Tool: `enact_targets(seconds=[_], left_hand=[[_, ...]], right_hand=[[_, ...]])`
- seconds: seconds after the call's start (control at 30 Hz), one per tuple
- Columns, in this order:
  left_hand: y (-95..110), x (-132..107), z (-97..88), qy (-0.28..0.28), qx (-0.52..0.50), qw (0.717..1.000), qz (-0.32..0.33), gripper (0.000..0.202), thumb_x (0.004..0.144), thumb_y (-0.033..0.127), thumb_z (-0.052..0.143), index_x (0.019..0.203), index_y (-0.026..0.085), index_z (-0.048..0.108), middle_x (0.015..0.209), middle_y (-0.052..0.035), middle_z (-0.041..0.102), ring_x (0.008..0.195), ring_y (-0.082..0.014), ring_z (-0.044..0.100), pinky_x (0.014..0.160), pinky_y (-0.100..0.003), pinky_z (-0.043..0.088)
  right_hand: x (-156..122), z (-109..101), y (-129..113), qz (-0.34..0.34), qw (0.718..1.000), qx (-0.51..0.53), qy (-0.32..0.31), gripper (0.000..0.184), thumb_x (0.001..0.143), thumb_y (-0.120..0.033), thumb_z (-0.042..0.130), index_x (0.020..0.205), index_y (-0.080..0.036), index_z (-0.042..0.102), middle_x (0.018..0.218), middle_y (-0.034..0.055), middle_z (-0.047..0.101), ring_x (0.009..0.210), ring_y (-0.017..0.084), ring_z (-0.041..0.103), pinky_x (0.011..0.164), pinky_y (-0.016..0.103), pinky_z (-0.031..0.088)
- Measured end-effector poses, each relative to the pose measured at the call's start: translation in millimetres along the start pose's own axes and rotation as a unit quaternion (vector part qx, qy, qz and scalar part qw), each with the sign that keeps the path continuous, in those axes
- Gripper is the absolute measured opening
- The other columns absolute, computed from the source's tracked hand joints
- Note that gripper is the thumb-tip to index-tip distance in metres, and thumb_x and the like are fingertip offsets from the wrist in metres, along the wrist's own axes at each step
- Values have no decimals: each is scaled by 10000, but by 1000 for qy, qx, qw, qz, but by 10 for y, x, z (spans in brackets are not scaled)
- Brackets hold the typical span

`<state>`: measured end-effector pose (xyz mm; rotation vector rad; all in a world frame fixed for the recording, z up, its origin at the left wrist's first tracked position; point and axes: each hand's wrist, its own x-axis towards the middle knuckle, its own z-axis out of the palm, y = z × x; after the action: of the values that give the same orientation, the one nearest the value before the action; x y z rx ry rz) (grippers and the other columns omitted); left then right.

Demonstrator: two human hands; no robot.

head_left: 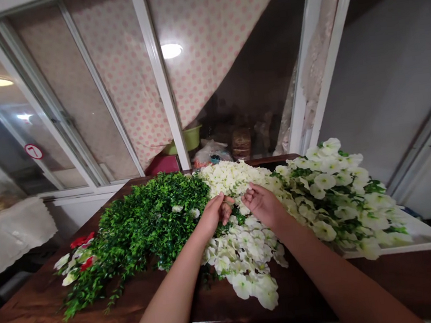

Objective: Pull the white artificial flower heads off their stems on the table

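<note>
Basically, white flowers (pixel 244 244) lie mid-table, under & betw. the L hand (pixel 217 214) and R hand (pixel 264 205), spilling twd the near edge; more of them just beyond the fingers. Hands near each other but apart, fingers of both part-curled; can't tell if either grips a stem. Green foliage (pixel 156 220) sits just L of the L hand, w/ red blooms (pixel 84 241) at its far L end. R forearm (pixel 329 273) blocks some of the tabletop betw. the mid heap & the white tray (pixel 428 234), which bears bigger white blooms (pixel 339 194). All on a dark wood table (pixel 40 300); dotted curtain (pixel 216 32) behind. Count: 2 hands, 1 green heap, 1 mid white heap, 1 tray, 2 red patches; single blooms overlap, can't count.
</note>
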<state>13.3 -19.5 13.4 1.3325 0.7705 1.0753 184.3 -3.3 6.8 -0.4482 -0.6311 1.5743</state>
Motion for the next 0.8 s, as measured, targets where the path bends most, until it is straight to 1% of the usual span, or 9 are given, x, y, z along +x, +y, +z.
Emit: enact_targets(seconds=[0.1,0.27,0.4,0.53,0.7,0.77,0.8], left_hand=[[-9,11,4,7,9,1000,-10,523,811,634,489,877,127,602,473,44,472,343,-80,373,379,-218,245],[-37,10,2,-6,25,999,-36,480,782,606,565,851,134,618,490,38,491,370,-83,393,384,-220,276],[-63,9,-1,-12,40,998,-46,435,788,565,587,834,135,626,492,34,491,387,-86,405,390,-219,289],[-83,13,-11,-17,58,997,-41,436,792,571,580,827,138,628,499,36,488,389,-85,414,393,-215,297],[-102,16,-31,-22,74,997,-30,459,786,591,573,840,139,631,516,36,503,393,-82,426,399,-208,294],[-105,15,-34,-23,80,996,-25,463,786,592,572,842,136,630,517,38,504,394,-81,428,404,-209,299],[-105,14,-34,-22,82,996,-23,462,787,589,571,842,134,628,516,39,503,393,-80,427,407,-209,302]], right_hand=[[69,-81,-166,-27,998,54,27,190,804,-158,651,673,-212,526,572,-70,541,511,70,531,774,270,550],[114,-139,-372,-45,978,189,73,164,866,-94,560,749,-208,579,642,-60,626,523,45,572,775,212,574],[124,-154,-447,-52,961,249,106,199,902,-87,495,763,-198,584,667,-43,655,516,38,573,748,198,583],[123,-170,-466,-55,958,261,109,200,893,-94,500,744,-202,579,649,-44,645,510,42,571,743,202,584],[120,-187,-427,-41,965,242,95,221,895,-138,512,688,-207,552,603,-55,602,502,49,559,766,225,582],[128,-190,-394,-57,973,208,85,193,865,-140,567,684,-205,550,607,-64,603,495,45,548,761,232,581],[133,-191,-375,-77,976,185,84,171,839,-142,605,688,-203,553,614,-72,607,484,39,536,753,231,579]])
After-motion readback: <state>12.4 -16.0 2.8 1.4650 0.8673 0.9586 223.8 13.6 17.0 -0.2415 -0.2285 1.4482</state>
